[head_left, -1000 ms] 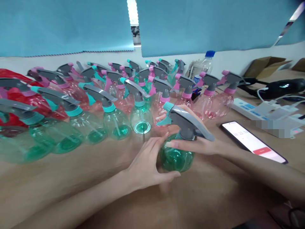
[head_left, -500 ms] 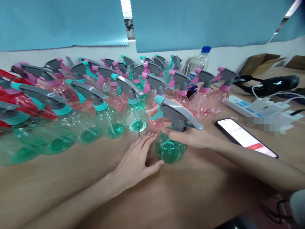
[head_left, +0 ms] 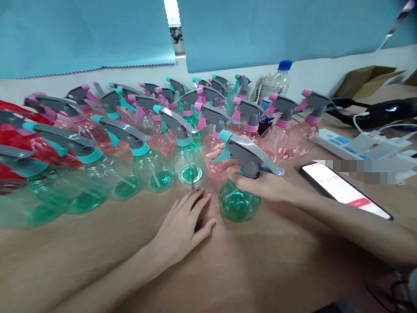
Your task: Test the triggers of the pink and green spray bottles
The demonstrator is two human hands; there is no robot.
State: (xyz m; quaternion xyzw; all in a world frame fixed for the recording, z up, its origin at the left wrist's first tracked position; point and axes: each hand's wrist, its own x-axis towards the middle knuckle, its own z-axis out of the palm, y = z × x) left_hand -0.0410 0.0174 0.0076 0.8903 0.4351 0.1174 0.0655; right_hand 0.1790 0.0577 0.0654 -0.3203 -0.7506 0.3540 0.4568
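A green spray bottle (head_left: 239,204) with a grey trigger head and a teal nozzle stands upright on the table in front of me. My right hand (head_left: 257,184) is wrapped round its upper body, just below the head; some fingers are hidden behind the bottle. To the left of it, my left hand (head_left: 185,224) lies on the tabletop with fingers spread, holding nothing and apart from the bottle. Just beyond my left fingertips is another green spray bottle (head_left: 189,165) with a teal collar.
Rows of green and pink spray bottles (head_left: 153,169) fill the left and back. A phone (head_left: 345,191) showing a timer lies at the right, near a white power strip (head_left: 339,141). Behind stand a blue-capped bottle (head_left: 280,80) and an open cardboard box (head_left: 365,80). Red plastic (head_left: 39,143) lies far left.
My left hand has drawn away from the held bottle, slightly left and toward me. My right hand still grips the bottle. The whole view has shifted a little.
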